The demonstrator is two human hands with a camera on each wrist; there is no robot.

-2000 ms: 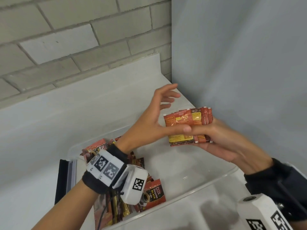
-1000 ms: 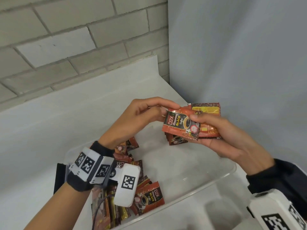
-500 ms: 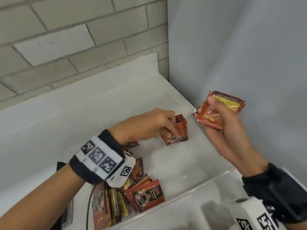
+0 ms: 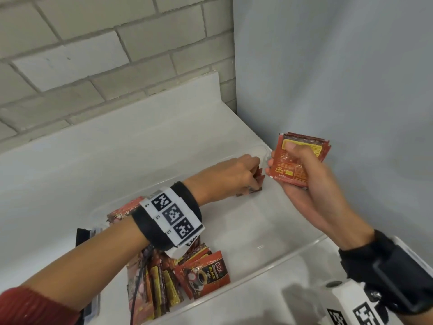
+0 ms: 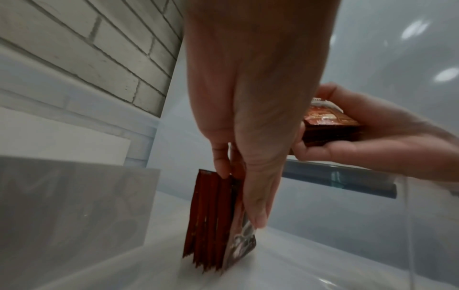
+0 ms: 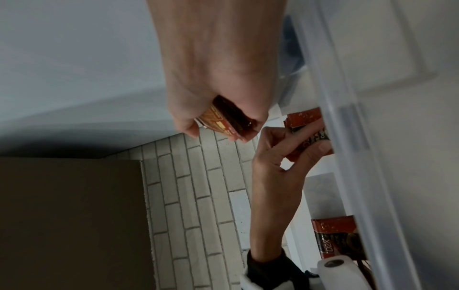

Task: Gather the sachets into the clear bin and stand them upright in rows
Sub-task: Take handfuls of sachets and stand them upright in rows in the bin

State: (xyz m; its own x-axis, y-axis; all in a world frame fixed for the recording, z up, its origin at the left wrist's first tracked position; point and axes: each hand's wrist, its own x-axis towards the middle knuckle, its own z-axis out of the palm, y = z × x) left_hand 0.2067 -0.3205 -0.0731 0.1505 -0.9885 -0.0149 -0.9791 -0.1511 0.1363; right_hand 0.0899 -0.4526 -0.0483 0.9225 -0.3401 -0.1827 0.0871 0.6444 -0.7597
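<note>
Red coffee sachets lie in and over a clear bin (image 4: 281, 254). My left hand (image 4: 253, 181) reaches into the bin's far right corner. It pinches a small group of upright sachets (image 5: 213, 221) that stand on edge on the bin floor, thumb on one face and fingers on the other. My right hand (image 4: 281, 158) hovers just above the bin's right rim and grips a stack of sachets (image 4: 304, 156), thumb on top. A loose pile of sachets (image 4: 178, 277) fills the bin's near left end, partly hidden under my left wrist.
The bin sits on a white counter (image 4: 93, 160) in a corner, between a brick wall (image 4: 93, 55) behind and a grey panel (image 4: 339, 78) on the right. A black object (image 4: 82, 233) lies against the bin's left side. The bin's middle floor is bare.
My left hand took a few sachets from the stack, carried them down into the bin and now stands them in the far right corner. My right hand has turned its stack upright.
</note>
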